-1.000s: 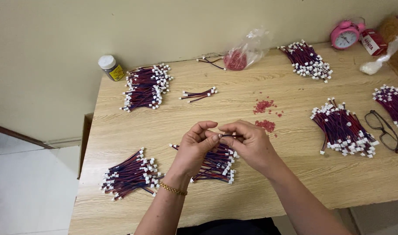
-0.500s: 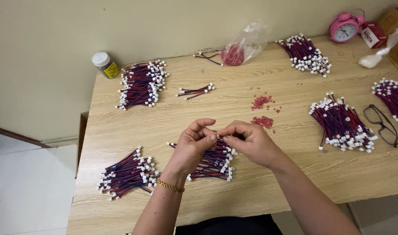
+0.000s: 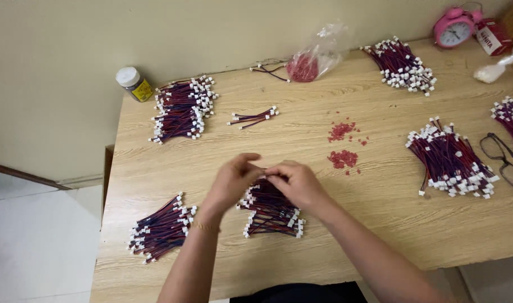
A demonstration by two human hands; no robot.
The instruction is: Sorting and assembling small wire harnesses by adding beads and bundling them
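My left hand point(image 3: 233, 180) and my right hand point(image 3: 297, 182) meet fingertip to fingertip just above a pile of red and dark wire leads with white connectors point(image 3: 272, 217). Both hands are blurred. Between the fingertips they pinch a thin wire lead, which is mostly hidden by the fingers. A gold bracelet sits on my left wrist. Another pile of the same leads point(image 3: 161, 230) lies to the left, near the front edge of the wooden table point(image 3: 380, 224).
More lead piles lie at back left point(image 3: 180, 109), back right point(image 3: 402, 64), right point(image 3: 450, 160) and far right point(image 3: 512, 112). Also here: a small bunch point(image 3: 253, 118), red bits point(image 3: 343, 159), a plastic bag point(image 3: 312, 62), glasses point(image 3: 500, 157), a pink clock point(image 3: 453, 28) and a white-lidded jar point(image 3: 133, 83).
My hands stay together over the middle pile and now show motion blur. The view has shifted slightly.
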